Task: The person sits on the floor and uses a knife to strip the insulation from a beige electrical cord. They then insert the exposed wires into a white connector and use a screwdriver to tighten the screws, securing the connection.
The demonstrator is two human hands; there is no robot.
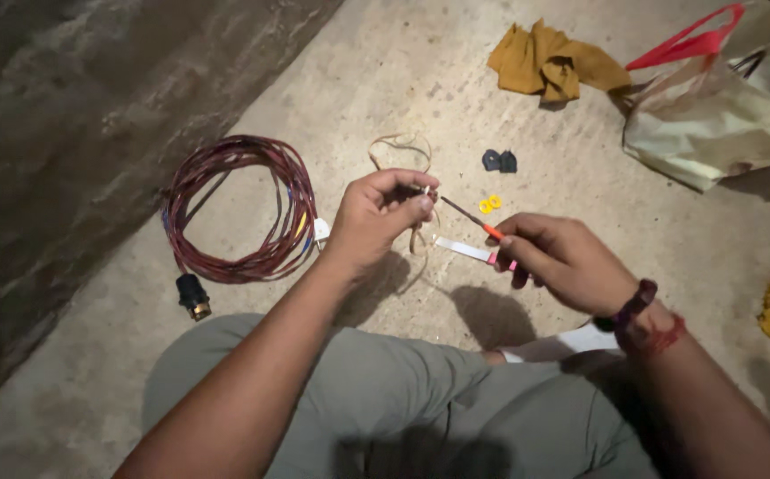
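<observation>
While the left hand pinches a small white part above the concrete floor, the right hand grips a thin screwdriver, its tip meeting that part. A coiled red cable lies left, near a black lamp holder.

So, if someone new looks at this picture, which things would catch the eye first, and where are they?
In the middle, the left hand pinches a small part while the right hand holds a thin screwdriver with an orange handle, its tip at that part. To the left on the concrete floor lies a coil of reddish wire beside a black lamp holder. At the top lies a mustard-yellow cloth, with a pale bag with red handles at the top right.
</observation>
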